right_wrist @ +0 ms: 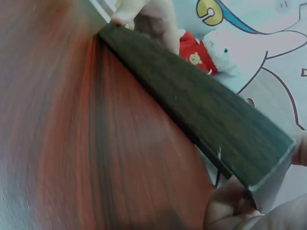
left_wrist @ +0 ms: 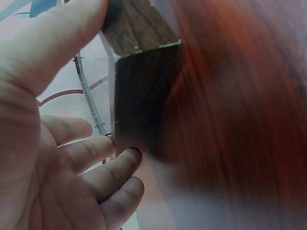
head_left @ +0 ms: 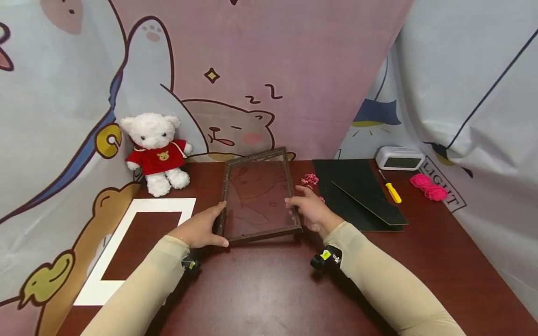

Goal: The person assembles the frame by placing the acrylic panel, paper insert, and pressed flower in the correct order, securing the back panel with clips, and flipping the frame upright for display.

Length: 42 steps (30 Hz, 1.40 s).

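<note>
Between both hands is a dark wooden picture frame (head_left: 262,235) with a see-through pane, tilted so that the wall drawing shows faintly in it. My left hand (head_left: 197,228) grips its left side near the lower corner. In the left wrist view the thumb (left_wrist: 57,43) lies over the wooden edge and the fingertips are at the lower side. On the opposite side my right hand (head_left: 310,209) holds the right bar, thumb and fingers around it. The right wrist view shows the long outer face of the frame (right_wrist: 192,100), with red-brown table beyond it.
A white paper mat (head_left: 88,291) lies left, below a teddy bear (head_left: 155,156) in a red shirt. To the right are pink flowers (head_left: 309,180), a black backing board (head_left: 344,179) with a raised flap (head_left: 370,205), a yellow screwdriver (head_left: 393,192), pink yarn (head_left: 428,186) and a white clock (head_left: 400,152).
</note>
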{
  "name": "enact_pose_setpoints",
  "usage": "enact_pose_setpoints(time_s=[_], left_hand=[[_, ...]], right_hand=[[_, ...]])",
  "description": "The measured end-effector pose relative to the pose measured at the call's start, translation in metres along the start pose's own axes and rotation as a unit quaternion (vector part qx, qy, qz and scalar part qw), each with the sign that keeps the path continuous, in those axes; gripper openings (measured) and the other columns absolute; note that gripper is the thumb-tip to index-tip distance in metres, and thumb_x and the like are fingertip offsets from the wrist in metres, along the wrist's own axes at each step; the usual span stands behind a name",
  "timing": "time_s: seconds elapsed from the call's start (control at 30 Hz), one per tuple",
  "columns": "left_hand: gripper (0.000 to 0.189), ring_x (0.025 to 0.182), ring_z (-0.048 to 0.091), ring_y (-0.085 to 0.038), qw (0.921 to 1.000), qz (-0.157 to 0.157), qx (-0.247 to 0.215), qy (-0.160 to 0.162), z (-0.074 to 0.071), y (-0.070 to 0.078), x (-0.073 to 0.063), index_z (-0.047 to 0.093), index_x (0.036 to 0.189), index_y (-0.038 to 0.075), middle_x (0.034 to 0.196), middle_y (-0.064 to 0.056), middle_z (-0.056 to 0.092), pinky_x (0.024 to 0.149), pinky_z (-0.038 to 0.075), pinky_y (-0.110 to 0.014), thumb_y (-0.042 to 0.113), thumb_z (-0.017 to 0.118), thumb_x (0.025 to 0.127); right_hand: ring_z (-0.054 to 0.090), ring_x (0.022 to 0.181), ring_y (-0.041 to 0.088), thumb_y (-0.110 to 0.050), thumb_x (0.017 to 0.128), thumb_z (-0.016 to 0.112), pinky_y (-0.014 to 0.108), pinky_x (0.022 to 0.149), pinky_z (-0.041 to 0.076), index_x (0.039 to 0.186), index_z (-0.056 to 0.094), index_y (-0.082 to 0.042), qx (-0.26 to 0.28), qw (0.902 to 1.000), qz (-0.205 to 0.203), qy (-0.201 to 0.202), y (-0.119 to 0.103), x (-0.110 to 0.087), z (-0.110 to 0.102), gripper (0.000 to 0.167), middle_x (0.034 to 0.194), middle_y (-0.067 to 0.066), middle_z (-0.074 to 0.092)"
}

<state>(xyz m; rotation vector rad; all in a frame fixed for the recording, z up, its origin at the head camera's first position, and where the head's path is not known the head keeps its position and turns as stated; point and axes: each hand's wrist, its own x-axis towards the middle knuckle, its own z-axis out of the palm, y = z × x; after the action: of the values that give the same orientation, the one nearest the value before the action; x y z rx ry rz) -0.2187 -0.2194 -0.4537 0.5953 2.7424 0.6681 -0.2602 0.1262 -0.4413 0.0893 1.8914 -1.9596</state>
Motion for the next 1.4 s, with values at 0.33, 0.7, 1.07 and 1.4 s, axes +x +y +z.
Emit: enact_pose_setpoints(time_s=[0.33, 0.7, 1.07, 1.4], left_hand=[[0.119, 0.155, 0.034, -0.043, 0.9999, -0.013, 0.003, -0.003, -0.0017, 0.0035, -0.0003, 0.023, 0.166, -0.002, 0.168, -0.027, 0.032, 0.124, 0.031, -0.057, 0.041, 0.093, 0.080], [0.120, 0.154, 0.036, -0.042, 0.9998, -0.020, 0.009, -0.003, 0.0003, 0.0041, 0.0010, 0.024, 0.166, 0.000, 0.168, -0.025, 0.035, 0.124, 0.032, -0.056, 0.042, 0.094, 0.078], [0.119, 0.153, 0.038, -0.041, 0.9998, -0.011, 0.014, 0.001, -0.0004, 0.0038, -0.0003, 0.025, 0.166, -0.001, 0.166, -0.025, 0.037, 0.123, 0.033, -0.056, 0.044, 0.094, 0.078], [0.118, 0.152, 0.039, -0.042, 0.9997, -0.008, 0.022, 0.006, -0.0006, 0.0062, -0.0018, 0.027, 0.165, -0.003, 0.165, -0.027, 0.038, 0.123, 0.034, -0.055, 0.041, 0.094, 0.078]], right_hand=[[0.065, 0.067, 0.011, -0.004, 0.103, 0.056, 0.027, 0.063, 0.060, 0.167, 0.009, -0.017, 0.123, 0.9921, 0.017, -0.016, 0.0009, 0.0020, 0.0052, 0.081, 0.097, 0.005, 0.059], [0.065, 0.067, 0.013, 0.000, 0.101, 0.050, 0.027, 0.062, 0.060, 0.166, 0.019, -0.028, 0.132, 0.9910, -0.001, -0.022, 0.0007, 0.0020, 0.0042, 0.077, 0.123, 0.019, 0.053], [0.067, 0.075, 0.016, 0.004, 0.097, 0.038, 0.028, 0.069, 0.061, 0.166, 0.030, -0.034, 0.125, 0.9918, -0.012, -0.024, 0.0005, 0.0000, -0.0006, 0.080, 0.149, 0.024, 0.047], [0.066, 0.074, 0.014, -0.008, 0.100, 0.059, 0.028, 0.066, 0.058, 0.168, 0.021, -0.024, 0.066, 0.9964, -0.042, -0.033, 0.0034, 0.0036, 0.0007, 0.079, 0.125, 0.015, 0.050]])
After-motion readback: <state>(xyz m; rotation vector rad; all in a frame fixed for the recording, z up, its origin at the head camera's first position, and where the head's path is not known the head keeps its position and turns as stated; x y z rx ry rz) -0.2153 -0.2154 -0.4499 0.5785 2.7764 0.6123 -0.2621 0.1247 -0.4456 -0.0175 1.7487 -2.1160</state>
